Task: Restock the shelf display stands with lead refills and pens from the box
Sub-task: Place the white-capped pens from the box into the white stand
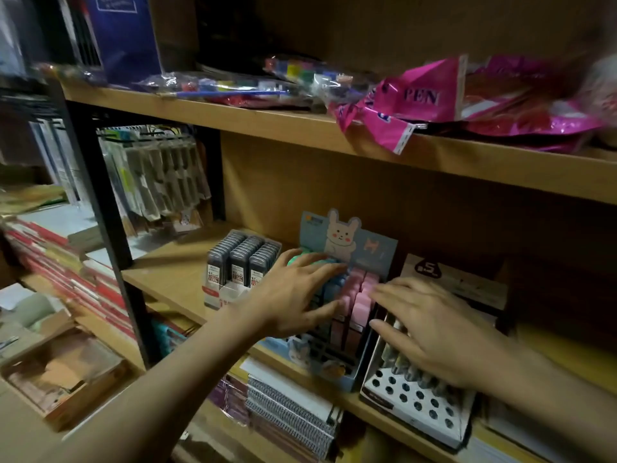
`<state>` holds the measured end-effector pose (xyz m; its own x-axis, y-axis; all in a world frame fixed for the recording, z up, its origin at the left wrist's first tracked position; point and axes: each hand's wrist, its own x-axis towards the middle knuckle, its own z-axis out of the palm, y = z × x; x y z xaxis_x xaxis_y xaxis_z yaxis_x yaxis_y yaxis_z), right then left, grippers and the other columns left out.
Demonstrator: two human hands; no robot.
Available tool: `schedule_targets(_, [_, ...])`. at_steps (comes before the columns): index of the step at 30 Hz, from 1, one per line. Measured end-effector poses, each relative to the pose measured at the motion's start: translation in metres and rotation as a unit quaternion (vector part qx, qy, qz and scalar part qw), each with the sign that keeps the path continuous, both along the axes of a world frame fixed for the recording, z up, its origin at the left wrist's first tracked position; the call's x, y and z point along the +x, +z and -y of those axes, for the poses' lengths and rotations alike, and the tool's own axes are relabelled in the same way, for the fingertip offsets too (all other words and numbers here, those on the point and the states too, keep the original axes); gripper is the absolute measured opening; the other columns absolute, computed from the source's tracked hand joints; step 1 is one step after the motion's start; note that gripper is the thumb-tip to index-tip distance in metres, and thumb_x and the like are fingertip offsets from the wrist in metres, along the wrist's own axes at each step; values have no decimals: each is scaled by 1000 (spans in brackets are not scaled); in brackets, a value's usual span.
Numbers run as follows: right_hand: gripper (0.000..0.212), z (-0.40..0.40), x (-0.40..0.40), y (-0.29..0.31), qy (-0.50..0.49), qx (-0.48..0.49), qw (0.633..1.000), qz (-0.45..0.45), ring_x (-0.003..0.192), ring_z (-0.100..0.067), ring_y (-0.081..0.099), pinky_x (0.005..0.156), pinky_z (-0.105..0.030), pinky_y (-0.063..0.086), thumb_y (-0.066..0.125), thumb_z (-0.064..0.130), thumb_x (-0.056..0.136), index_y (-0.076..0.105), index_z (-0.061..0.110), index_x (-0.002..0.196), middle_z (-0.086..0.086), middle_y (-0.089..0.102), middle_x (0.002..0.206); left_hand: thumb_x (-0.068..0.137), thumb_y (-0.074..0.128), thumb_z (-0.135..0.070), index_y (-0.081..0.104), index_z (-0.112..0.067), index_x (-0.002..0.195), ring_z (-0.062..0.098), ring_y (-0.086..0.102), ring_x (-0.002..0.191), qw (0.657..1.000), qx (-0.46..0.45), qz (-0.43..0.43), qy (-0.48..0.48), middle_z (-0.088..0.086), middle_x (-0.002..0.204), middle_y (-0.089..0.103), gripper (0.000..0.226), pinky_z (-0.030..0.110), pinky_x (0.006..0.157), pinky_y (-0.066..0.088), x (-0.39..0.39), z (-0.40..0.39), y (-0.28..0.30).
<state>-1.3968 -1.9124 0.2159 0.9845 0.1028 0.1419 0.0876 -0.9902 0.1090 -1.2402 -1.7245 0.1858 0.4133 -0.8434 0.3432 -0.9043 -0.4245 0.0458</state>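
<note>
Both hands spread flat-fingered, gripping nothing: left hand (297, 292) atop the rabbit display stand (337, 345) at the shelf (167, 279) edge, right hand (434, 332) just right over the pen stand (417, 406); lead refills (242, 262) stand left of it, bare shelf beyond.

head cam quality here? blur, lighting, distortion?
Head view: dim, warm light; the upper shelf back is nearly black. Motion blur smears the right hand and the top right corner; the left hand is sharper. The lead refill stand is crisp. Wide-angle bowing tilts the shelf board.
</note>
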Motion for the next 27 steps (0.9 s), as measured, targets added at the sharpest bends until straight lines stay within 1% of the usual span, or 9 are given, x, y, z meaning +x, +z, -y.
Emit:
schedule_targets(3, [76,-1,-1,-2,-9,-14,1000,-21,141,-5,19,110,-20,9,1,67,89,18,31,154,15,28,156,93,30,-63,26,-30,150,15,22,145,1000,9,-4,-8,0,154,36,66,39,121,4,1,1,-1])
schedule_targets(6, [77,-2,-1,-2,-12,-26,999,-30,143,-7,18,114,-25,13,1,66,89,19,29,154,13,27,158,95,36,-60,31,-32,147,11,21,144,1000,-2,-15,-16,-2,152,39,59,38,120,4,1,1,2])
schedule_targets(8, [78,-1,-2,-2,-18,-24,999,-29,143,-7,17,114,-24,10,1,67,88,20,29,154,13,27,158,95,38,-60,32,-33,146,11,22,143,999,-13,-27,-17,-2,152,38,59,34,119,3,2,-1,3])
schedule_targets(11, [80,-2,-4,-3,-21,-26,999,-40,147,-7,9,112,-23,0,0,69,87,9,30,155,11,13,162,95,40,-58,30,-32,147,9,19,140,999,-18,-43,-19,0,153,35,60,26,113,0,1,-4,3])
schedule_targets(15, [77,-4,-2,-4,-13,-23,999,-41,148,-5,2,111,-23,-6,1,68,88,2,31,155,14,2,162,95,45,-53,31,-34,148,11,17,144,998,-8,-49,-32,-3,155,34,58,34,118,5,-3,-1,8])
schedule_targets(18, [74,-1,-5,-4,3,-8,999,-38,140,7,-8,109,-18,-11,2,69,88,2,36,154,22,0,158,94,47,-51,36,-37,145,11,13,147,997,-5,-35,-72,-17,154,31,54,38,118,9,-6,-4,10])
schedule_targets(20, [72,1,-8,-6,8,-1,999,-51,134,11,-15,106,-16,-15,0,71,88,-2,40,153,28,-6,152,94,46,-51,40,-38,143,8,9,147,996,-1,-26,-85,-21,154,28,50,36,117,5,-7,-10,8])
schedule_targets(23, [72,3,-9,-8,11,-5,998,-57,134,10,-16,109,-21,-12,-1,71,87,-3,41,153,29,-8,148,96,43,-51,34,-40,146,5,2,147,997,19,-10,-80,-22,156,22,52,34,118,-1,-10,-17,4])
schedule_targets(27, [74,-1,-9,-8,16,4,999,-49,133,10,-16,108,-21,-13,-1,72,86,-4,40,152,27,-8,150,98,41,-49,27,-38,150,4,-1,148,997,16,-16,-74,-22,158,19,55,39,121,4,-17,-22,0])
